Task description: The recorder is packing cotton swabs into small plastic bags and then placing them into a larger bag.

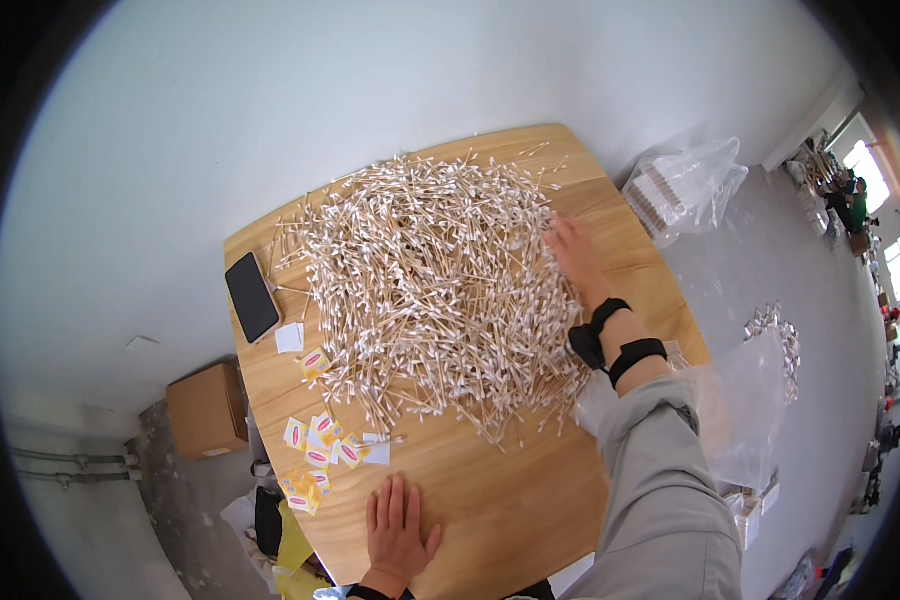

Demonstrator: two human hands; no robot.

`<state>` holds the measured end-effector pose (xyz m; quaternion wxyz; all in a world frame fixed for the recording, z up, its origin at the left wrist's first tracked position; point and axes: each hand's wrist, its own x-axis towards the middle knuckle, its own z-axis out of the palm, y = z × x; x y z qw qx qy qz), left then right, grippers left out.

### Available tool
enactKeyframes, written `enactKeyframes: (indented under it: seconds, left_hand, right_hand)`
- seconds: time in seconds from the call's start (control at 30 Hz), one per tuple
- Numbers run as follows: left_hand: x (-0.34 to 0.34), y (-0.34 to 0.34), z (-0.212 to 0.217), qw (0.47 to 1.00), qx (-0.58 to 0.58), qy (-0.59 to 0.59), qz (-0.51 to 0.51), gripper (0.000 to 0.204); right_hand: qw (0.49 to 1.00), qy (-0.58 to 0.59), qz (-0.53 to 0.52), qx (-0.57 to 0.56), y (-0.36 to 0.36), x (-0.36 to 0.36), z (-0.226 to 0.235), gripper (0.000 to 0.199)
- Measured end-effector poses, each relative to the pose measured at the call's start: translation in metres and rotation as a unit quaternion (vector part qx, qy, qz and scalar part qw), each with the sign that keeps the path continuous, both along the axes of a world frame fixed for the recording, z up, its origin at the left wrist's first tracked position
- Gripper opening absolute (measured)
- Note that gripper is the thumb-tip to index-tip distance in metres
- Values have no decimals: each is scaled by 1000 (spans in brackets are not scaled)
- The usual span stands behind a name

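Observation:
A big heap of cotton swabs (440,290), wooden sticks with white tips, covers much of the wooden table (510,500). At the heap's right edge is my right hand (575,255), its fingers stretched out against the outer swabs and partly hidden by the hand itself; I see nothing held in it. My left hand (398,535) lies flat near the table's front edge, fingers spread, touching only the wood. Small yellow-and-white printed cards (320,440) are scattered beyond it to the left, with a loose swab across one white card (376,449).
A dark-screened phone (253,298) and white paper slips (290,338) lie at the table's left edge. Clear plastic bags (685,190) stand past the right edge; another plastic sheet (745,400) hangs by my right arm. A cardboard box (207,410) sits on the floor at left.

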<state>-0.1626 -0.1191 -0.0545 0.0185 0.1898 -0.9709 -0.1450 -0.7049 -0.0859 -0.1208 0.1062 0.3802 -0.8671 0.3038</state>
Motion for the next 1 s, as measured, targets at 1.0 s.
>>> enactKeyframes:
  seconds: [1.0]
  left_hand:
    - [-11,11,-5,999,-13,50,-3,72]
  right_hand:
    - [955,-237,-59,-167,177,223,71,42]
